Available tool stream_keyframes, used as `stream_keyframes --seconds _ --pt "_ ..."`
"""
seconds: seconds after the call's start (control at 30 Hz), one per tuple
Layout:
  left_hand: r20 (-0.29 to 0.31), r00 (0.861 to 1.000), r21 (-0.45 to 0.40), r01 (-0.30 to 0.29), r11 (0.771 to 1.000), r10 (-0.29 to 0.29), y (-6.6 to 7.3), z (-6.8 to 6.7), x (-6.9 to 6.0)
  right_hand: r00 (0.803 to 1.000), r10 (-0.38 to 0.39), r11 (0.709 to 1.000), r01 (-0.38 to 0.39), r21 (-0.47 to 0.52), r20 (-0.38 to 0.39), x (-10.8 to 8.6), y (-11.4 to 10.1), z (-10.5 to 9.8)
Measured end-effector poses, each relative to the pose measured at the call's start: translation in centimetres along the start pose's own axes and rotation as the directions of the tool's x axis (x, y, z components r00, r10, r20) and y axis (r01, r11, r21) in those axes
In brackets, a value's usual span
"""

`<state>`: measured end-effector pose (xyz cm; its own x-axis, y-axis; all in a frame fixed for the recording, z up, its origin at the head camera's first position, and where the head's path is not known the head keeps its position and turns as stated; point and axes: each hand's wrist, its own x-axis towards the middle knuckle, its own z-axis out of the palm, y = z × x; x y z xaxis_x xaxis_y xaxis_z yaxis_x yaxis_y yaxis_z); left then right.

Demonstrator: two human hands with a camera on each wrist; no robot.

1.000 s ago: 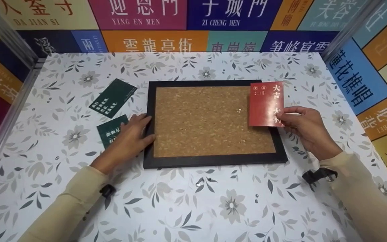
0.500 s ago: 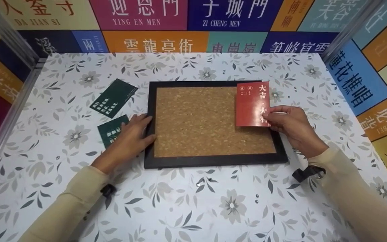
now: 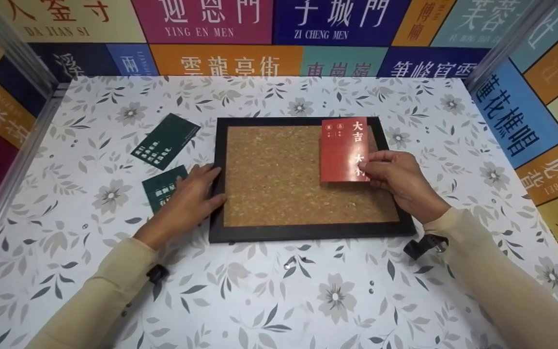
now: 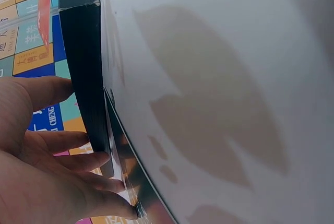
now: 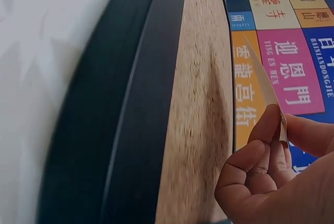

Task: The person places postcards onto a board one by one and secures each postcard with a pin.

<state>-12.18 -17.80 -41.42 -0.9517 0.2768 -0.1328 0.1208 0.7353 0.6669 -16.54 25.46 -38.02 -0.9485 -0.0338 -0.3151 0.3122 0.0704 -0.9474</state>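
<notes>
In the head view a black-framed cork board (image 3: pixel 274 179) lies on the table. My right hand (image 3: pixel 402 182) pinches a red card (image 3: pixel 342 150) with white characters by its right edge, between thumb and fingers. The card is above the right part of the cork, casting a shadow; the right wrist view shows the card (image 5: pixel 263 80) edge-on and tilted. At the board's left side, my left hand (image 3: pixel 187 196) rests with spread fingers and thumb touching the black frame (image 4: pixel 81 41). Partly under that hand lies a dark green card (image 3: pixel 157 186).
Another dark green card (image 3: pixel 166 139) lies left of the board, near the back. A floral-patterned cloth (image 3: pixel 259 291) covers the table. Colourful panels with characters (image 3: pixel 230 60) stand behind and at both sides. A tiny shiny piece (image 3: pixel 287 266) lies in front of the board.
The right hand has carried the red card leftward, from the frame's right edge to over the cork. The left hand and the board stay in place.
</notes>
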Motion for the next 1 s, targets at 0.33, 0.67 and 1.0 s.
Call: stream_keyframes --seconds 0.33,0.67,1.0 --pt "-0.006 1.0 -0.03 -0.012 0.999 0.012 0.0 0.0 -0.1 1.0 -0.003 0.999 0.004 -0.053 0.012 0.6 0.3 2.0" --pt "0.012 1.0 -0.004 0.0 1.0 0.0 0.2 -0.1 -0.1 1.0 0.0 0.999 0.001 -0.041 0.022 0.8 0.2 3.1" --pt "-0.013 0.999 -0.019 -0.037 0.999 0.037 -0.3 0.1 -0.1 0.999 -0.015 0.998 0.017 -0.062 0.033 1.0 0.1 4.2"
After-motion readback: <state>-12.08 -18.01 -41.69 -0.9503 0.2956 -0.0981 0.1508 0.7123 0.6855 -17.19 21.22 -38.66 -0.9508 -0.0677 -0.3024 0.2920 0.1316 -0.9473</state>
